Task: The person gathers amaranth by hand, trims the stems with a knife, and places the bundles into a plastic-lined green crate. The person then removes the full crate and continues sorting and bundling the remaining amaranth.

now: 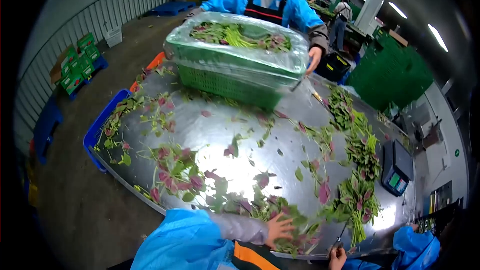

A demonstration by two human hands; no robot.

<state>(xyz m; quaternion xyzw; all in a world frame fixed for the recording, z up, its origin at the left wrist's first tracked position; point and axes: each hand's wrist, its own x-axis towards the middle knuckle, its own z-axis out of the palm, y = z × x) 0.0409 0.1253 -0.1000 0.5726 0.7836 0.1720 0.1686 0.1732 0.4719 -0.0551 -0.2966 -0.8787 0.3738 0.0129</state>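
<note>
My left hand (280,230) lies with fingers spread on loose red-and-green leafy greens (255,207) at the table's near edge. My right hand (337,259), low in the view, is closed around a thin, knife-like tool (341,237) that points up over the metal table. Just beyond it lie bunched greens (357,205), stems toward me. Across the table a person in blue sleeves holds a green basket (230,82), lined with clear plastic and filled with greens (240,36). It appears slightly above the tabletop; its underside is hidden.
A digital scale (397,167) stands at the right of the metal table (280,162). Another small tool (318,98) lies near the bunches. A blue crate (102,127) borders the left edge. Green boxes (80,65) and a large green bin (392,72) stand farther off.
</note>
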